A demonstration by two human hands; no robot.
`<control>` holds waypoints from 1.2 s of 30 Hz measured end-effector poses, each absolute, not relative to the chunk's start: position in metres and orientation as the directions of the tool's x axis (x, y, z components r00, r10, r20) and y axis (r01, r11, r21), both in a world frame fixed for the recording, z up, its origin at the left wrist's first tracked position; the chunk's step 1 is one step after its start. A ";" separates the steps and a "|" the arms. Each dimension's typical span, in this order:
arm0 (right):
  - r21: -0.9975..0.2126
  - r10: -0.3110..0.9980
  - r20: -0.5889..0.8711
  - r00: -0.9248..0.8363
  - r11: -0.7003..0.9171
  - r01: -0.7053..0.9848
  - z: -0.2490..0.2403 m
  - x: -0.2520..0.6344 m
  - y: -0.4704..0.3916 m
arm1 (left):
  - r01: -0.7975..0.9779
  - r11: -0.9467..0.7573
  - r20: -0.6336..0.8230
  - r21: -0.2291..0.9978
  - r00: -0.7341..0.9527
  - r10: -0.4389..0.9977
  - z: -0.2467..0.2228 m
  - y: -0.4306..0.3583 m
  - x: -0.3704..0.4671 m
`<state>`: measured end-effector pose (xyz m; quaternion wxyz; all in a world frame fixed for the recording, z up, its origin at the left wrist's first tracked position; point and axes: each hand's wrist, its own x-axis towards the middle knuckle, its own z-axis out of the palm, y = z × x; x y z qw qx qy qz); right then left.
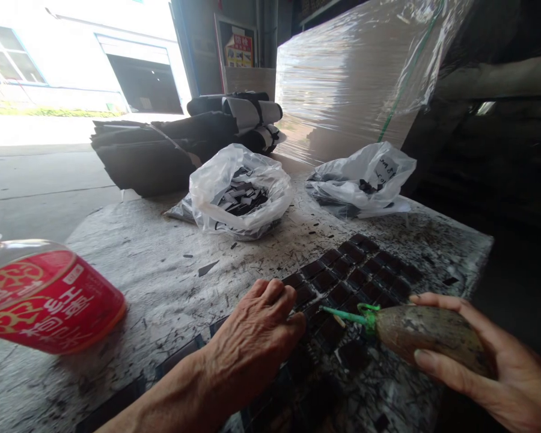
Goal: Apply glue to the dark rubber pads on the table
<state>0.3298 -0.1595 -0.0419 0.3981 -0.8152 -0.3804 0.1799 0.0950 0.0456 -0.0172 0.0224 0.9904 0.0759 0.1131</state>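
A nozzled bottle [426, 331] obstructs rightward; room lies between drink bottle [54, 297] and left bag [207, 207].

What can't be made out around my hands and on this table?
All in the head view:
Left hand: whatever its fingertips touch is hidden by its own knuckles.
Right hand: some fingers are hidden behind the squeeze bottle.
Red-labelled bottle: one end is cut off by the left edge.
Plastic bag at right: folds hide much inside; its writing is too small to read fully.
Lower dark squares: shadow and blur hide their outlines.
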 end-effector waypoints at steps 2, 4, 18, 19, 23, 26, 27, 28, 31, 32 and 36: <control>-0.786 0.763 0.005 0.647 -0.397 0.474 -0.040 0.330 -0.159 | 0.148 -0.987 0.219 0.067 0.963 0.159 -0.018 0.046 0.095; -0.787 0.758 -0.001 0.652 -0.403 0.467 -0.037 0.331 -0.158 | 0.155 -0.985 0.213 0.075 0.963 0.167 -0.019 0.047 0.095; -0.797 0.572 0.189 0.799 -0.385 0.464 -0.016 0.311 -0.131 | 0.103 -0.987 0.232 0.124 0.964 0.129 -0.015 0.048 0.101; -0.798 0.570 0.186 0.800 -0.387 0.462 -0.017 0.313 -0.132 | 0.104 -0.986 0.237 0.130 0.963 0.132 -0.015 0.048 0.102; -0.810 0.590 0.130 0.797 -0.400 0.429 -0.026 0.324 -0.144 | 0.096 -0.984 0.256 0.149 0.958 0.132 -0.016 0.047 0.104; -0.820 0.672 0.038 0.739 -0.402 0.407 -0.031 0.334 -0.153 | 0.081 -0.985 0.258 0.152 0.959 0.118 -0.017 0.047 0.103; -0.823 0.689 0.018 0.725 -0.401 0.402 -0.032 0.336 -0.155 | 0.086 -0.984 0.257 0.154 0.959 0.123 -0.018 0.047 0.103; -0.826 0.693 0.009 0.721 -0.401 0.395 -0.033 0.337 -0.156 | 0.090 -0.984 0.258 0.155 0.958 0.128 -0.018 0.047 0.102; -0.833 0.666 0.009 0.746 -0.408 0.374 -0.032 0.337 -0.155 | 0.099 -0.983 0.266 0.158 0.954 0.138 -0.017 0.046 0.100; -0.831 0.662 0.005 0.750 -0.413 0.371 -0.031 0.336 -0.155 | 0.096 -0.982 0.269 0.160 0.953 0.137 -0.017 0.046 0.100; -0.834 0.667 -0.017 0.745 -0.420 0.357 -0.027 0.335 -0.155 | 0.105 -0.984 0.254 0.145 0.957 0.140 -0.017 0.045 0.101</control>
